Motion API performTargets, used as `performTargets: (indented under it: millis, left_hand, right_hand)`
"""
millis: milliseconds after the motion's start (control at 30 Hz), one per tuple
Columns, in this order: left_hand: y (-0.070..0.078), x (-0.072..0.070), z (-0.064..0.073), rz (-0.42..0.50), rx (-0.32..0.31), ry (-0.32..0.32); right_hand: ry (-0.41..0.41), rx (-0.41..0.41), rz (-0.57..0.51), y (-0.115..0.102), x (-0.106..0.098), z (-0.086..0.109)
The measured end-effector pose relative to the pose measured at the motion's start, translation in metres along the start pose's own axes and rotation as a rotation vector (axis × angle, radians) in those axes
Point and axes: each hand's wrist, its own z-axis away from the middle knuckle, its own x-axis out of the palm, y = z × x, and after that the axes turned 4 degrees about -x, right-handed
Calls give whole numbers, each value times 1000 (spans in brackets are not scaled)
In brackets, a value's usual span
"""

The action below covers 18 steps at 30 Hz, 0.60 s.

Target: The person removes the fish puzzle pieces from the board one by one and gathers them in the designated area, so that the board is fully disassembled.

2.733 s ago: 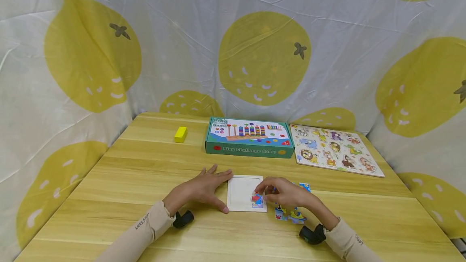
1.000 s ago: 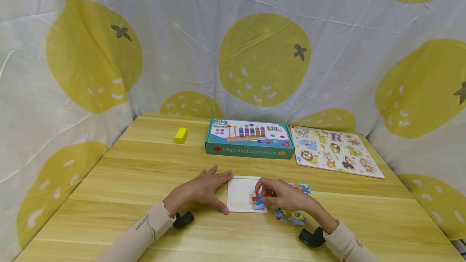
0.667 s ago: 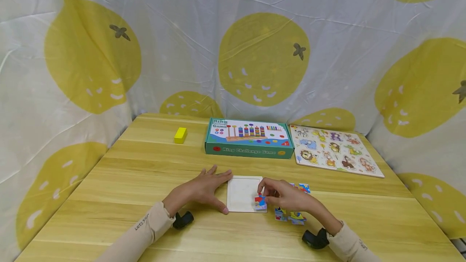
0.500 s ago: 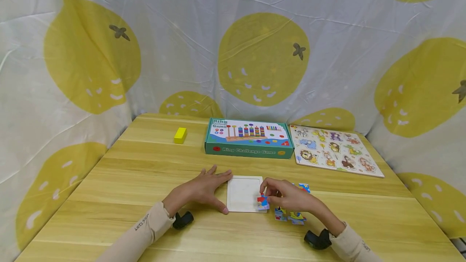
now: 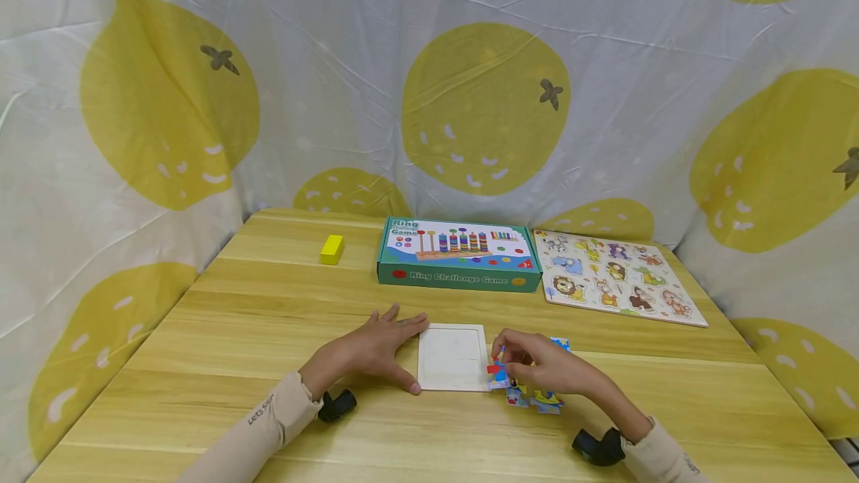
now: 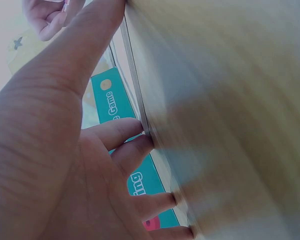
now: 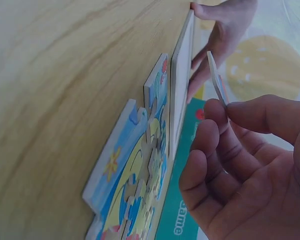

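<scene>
My right hand [image 5: 546,364] pinches a small jigsaw piece [image 5: 497,376], red and blue, between thumb and fingertips. In the right wrist view that piece [image 7: 217,82] is seen edge-on, raised off the table. Below and right of it lie several other jigsaw pieces [image 5: 547,401], fitted or close together and partly hidden by the hand. A white square puzzle tray [image 5: 453,358] lies bare on the table to the left of the piece. My left hand [image 5: 376,349] is spread, its thumb and index fingertips touching the tray's left edge.
Behind the tray stands a green Ring Challenge Game box [image 5: 459,256]. An animal puzzle board [image 5: 617,278] lies to its right, and a yellow block [image 5: 332,250] sits to its left. A lemon-print curtain [image 5: 335,95] hangs around the wooden table [image 5: 268,326].
The right hand has lifted the jigsaw piece from the tray's lower right corner and carried it right, past the tray's edge. The left hand stays where it was.
</scene>
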Motion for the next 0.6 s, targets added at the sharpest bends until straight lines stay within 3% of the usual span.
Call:
performTargets:
  millis: [233, 600]
  left_hand:
    - [0, 0, 1, 6, 4, 2]
    - [-1, 0, 1, 9, -1, 2]
  right_hand:
    - [6, -19, -22, 0, -3, 9]
    - [37, 36, 10, 4, -8, 20]
